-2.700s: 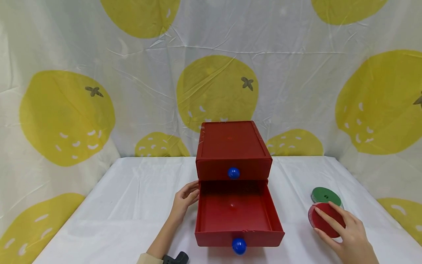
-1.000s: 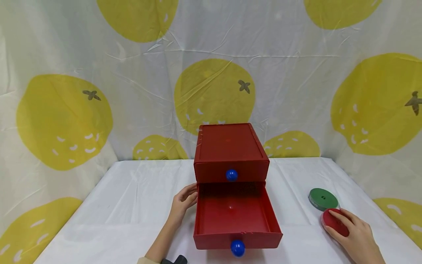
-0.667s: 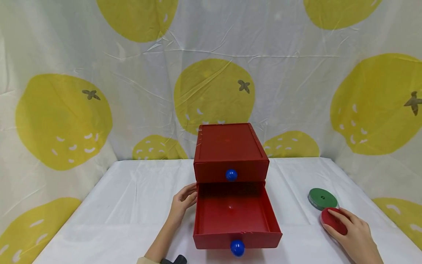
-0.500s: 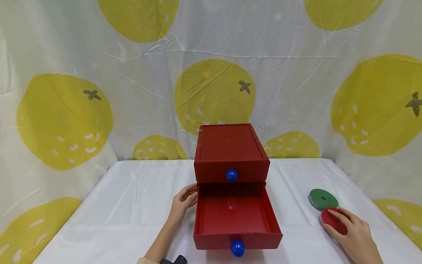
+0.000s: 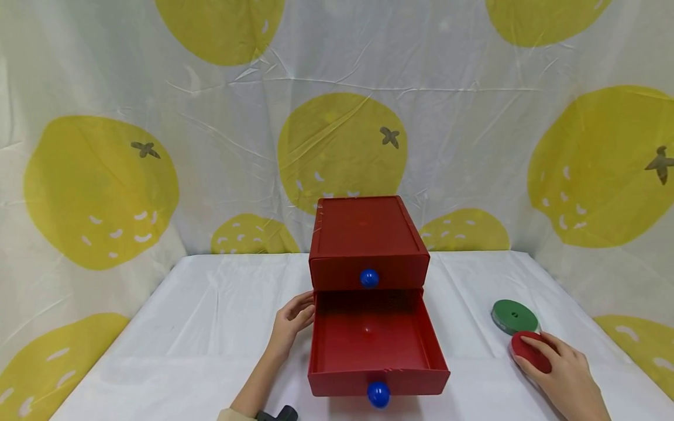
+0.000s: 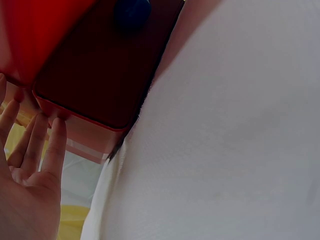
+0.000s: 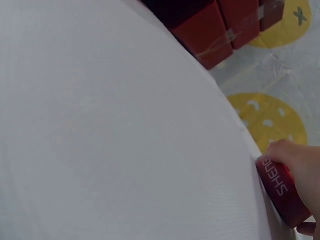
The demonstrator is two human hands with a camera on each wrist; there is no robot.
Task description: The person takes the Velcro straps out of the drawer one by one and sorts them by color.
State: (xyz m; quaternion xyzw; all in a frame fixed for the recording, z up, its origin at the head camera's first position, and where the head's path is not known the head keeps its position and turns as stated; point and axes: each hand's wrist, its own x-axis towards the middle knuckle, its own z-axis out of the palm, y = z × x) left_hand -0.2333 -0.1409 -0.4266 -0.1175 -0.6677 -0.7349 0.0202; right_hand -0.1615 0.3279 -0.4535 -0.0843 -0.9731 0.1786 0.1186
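Observation:
In the head view my right hand (image 5: 571, 371) grips a flat red disc (image 5: 529, 354) by its edge, down at the tablecloth. White letters show on the side of this red disc (image 7: 281, 190) in the right wrist view, with the thumb at its upper edge. A green disc (image 5: 515, 317) with a small centre hole lies just behind it. My left hand (image 5: 291, 321) has its fingertips at the left side of a red drawer unit (image 5: 368, 228). The left wrist view shows those fingers (image 6: 54, 150) extended against the unit's side wall.
The lower drawer (image 5: 371, 351) stands pulled out, with nothing in it and a blue knob (image 5: 378, 394) on its front. Above it the upper drawer with its blue knob (image 5: 370, 278) is closed. A white cloth (image 5: 221, 304) covers the table, and a lemon-patterned curtain (image 5: 226, 152) hangs behind.
Since the oldest frame, my right hand has lowered the red disc to the cloth, so it no longer overlaps the green disc as much. Little differs over the last second; the left hand stays put.

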